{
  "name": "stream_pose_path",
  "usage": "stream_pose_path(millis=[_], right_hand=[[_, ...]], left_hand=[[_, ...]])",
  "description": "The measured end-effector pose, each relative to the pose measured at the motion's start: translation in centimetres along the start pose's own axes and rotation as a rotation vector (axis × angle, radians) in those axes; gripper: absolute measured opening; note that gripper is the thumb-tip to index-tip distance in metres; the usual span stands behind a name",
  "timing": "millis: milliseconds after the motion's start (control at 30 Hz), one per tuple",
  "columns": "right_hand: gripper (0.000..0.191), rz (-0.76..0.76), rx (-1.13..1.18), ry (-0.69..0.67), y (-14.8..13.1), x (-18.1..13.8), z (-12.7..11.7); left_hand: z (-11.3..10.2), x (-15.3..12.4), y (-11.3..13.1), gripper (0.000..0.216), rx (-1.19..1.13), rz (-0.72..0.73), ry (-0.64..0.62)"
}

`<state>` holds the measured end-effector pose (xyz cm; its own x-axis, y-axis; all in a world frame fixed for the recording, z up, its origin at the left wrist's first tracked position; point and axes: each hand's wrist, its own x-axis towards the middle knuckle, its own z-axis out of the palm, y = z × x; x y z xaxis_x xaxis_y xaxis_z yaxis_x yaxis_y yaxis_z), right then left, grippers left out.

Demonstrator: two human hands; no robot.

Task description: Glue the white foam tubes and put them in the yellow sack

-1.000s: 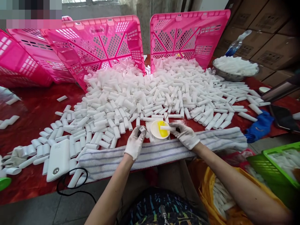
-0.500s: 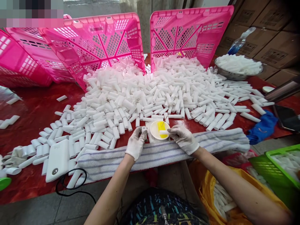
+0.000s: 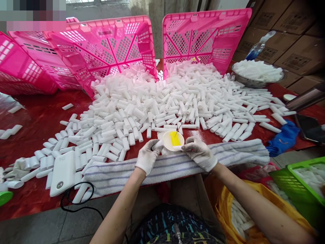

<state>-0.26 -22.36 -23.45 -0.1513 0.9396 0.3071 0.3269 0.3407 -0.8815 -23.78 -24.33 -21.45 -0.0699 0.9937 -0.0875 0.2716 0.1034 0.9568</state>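
A white glove covers my left hand (image 3: pixel 149 156), its fingers closed round a short white plastic tube (image 3: pixel 158 145) left of a small bowl. My right hand (image 3: pixel 200 152), also gloved, pinches another white tube (image 3: pixel 177 148) over the near rim of that bowl. The round white bowl (image 3: pixel 166 139) holds a bright yellow piece (image 3: pixel 174 138) with a thin stick standing in it. Behind both hands spreads a large heap of white tubes (image 3: pixel 157 101). Beneath my wrists lies a striped towel (image 3: pixel 172 166) along the table edge.
Pink crates (image 3: pixel 207 40) stand tilted behind the heap. A metal basin (image 3: pixel 248 80) of white pieces sits at the back right. On the left are a white power bank (image 3: pixel 62 173) and a black cable (image 3: pixel 83 208). A yellow sack (image 3: pixel 220 203) and green basket (image 3: pixel 286 179) stand below, right.
My left hand has turned its tube from end-on to slanting towards the bowl. The right hand's tube has dropped slightly, from over the yellow piece to the bowl's near rim.
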Motion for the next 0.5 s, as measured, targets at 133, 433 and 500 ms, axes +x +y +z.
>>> stream_pose_path(millis=[133,433,500], right_hand=[[0.033,0.211,0.152,0.126,-2.0,-0.3,-0.9],[0.046,0.406,0.211,0.035,-4.8,0.4,-1.5],[0.045,0.378,0.167,0.042,-5.4,0.7,-2.1]], left_hand=[[0.6,-0.6,0.6,0.035,0.055,0.093,0.014],[1.8,-2.0,2.5,0.034,0.07,0.193,-0.164],[1.7,-2.1,2.5,0.034,0.113,0.224,-0.197]])
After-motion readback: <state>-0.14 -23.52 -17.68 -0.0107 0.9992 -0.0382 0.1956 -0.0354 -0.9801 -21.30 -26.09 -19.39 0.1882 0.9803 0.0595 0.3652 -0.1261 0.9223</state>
